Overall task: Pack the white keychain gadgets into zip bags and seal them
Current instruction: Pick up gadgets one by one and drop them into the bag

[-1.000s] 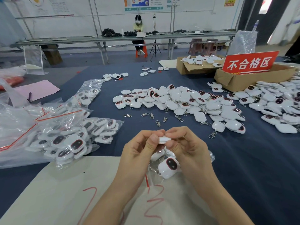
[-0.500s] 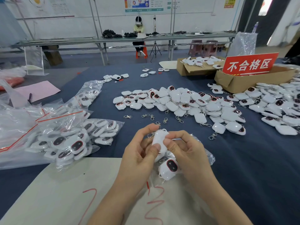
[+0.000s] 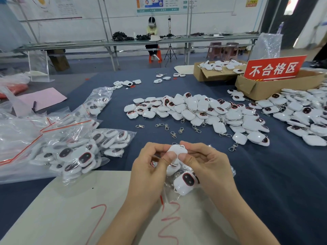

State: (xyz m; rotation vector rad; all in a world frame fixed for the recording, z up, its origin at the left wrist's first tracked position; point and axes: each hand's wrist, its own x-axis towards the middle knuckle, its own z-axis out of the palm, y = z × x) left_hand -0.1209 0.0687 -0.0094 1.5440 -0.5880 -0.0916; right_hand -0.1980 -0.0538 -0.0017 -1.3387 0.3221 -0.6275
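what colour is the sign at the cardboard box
Red with white lettering; the sign at the cardboard box shows best in the head view.

A dark blue cloth (image 3: 265,183) covers the desk, with a white sheet (image 3: 70,209) marked in red squiggles at the lower left. Loose metal clasps (image 3: 166,127) lie scattered at the centre. At the upper right a red sign (image 3: 274,70) with white Chinese characters stands in a cardboard box (image 3: 261,90), and a second cardboard box (image 3: 205,76) sits just left of it. A pink paper (image 3: 42,99) lies at the left edge, below a clear acrylic stand (image 3: 38,65). In the background a seated person (image 3: 151,30) faces a long desk (image 3: 88,44), with a tripod (image 3: 169,52) beside them.
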